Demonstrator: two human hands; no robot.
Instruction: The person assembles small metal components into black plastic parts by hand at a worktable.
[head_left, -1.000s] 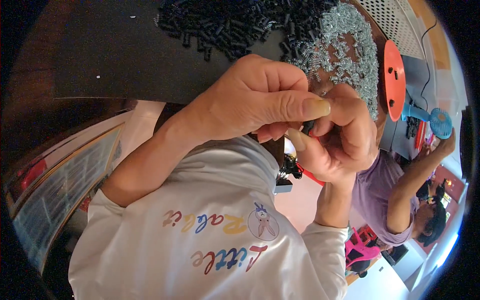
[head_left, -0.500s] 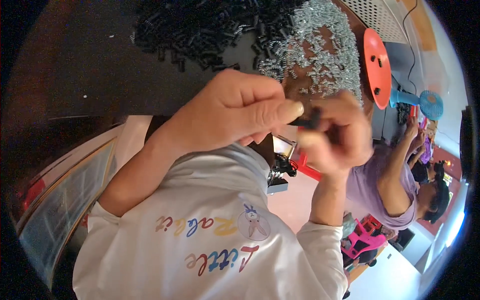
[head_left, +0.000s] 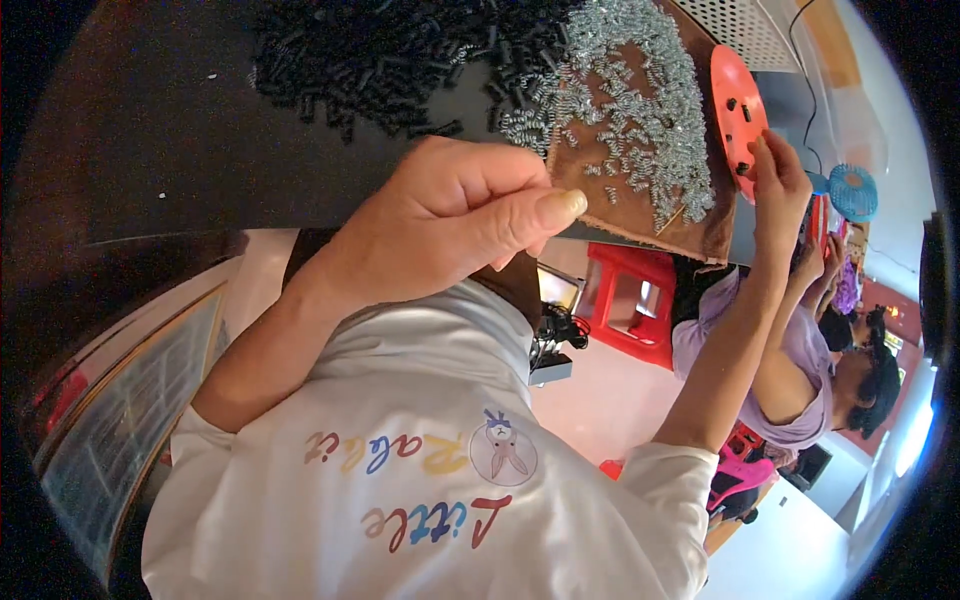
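My left hand (head_left: 465, 215) is closed above the table's near edge, thumb pressed against the curled fingers. Whatever it may hold is hidden. My right hand (head_left: 780, 180) reaches out to an orange-red plate (head_left: 735, 75) at the right, its fingertips over the plate's near rim, with no piece visible between them. Several small black pieces (head_left: 746, 113) lie on the plate, one close to my fingertips. Beyond my left hand spreads a heap of short black tubes (head_left: 400, 70). Beside it, on a brown cloth (head_left: 625, 215), lies a pile of small silvery coil springs (head_left: 640, 110).
A small blue fan (head_left: 853, 192) stands past the plate. At the far right is a perforated light panel (head_left: 745, 30). Below the table edge stands a red stool (head_left: 635, 300). Another person in a purple shirt (head_left: 805, 385) sits to the right.
My right hand has moved away from my left, out to the plate. The black piece between my hands has left view there, and one more piece lies on the plate.
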